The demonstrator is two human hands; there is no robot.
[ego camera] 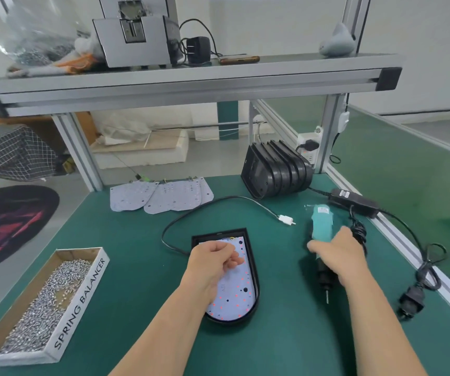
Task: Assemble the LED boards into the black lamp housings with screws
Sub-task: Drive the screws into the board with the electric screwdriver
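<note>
While one LED board [234, 297] sits in its housing [218, 232], we cannot tell what our curled left hand [213, 260] holds; right hand [337, 256] grasps screwdriver [321, 226]; 12-o'clock boards [161, 196], 1-o'clock housings [280, 169] remain.

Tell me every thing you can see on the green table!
Lamp housing: one, black, middle of the table.
LED board: one, white with red dots, inside that housing.
Spare LED boards: several, white, overlapping, at the back.
Stacked housings: several, black, back right.
Screws: a heap, silver, in the cardboard box, front left.
Screwdriver: one, teal, right side.
Power adapter: one, black, right edge.
Left hand: over the LED board, fingers curled.
Right hand: grips the screwdriver.
</note>
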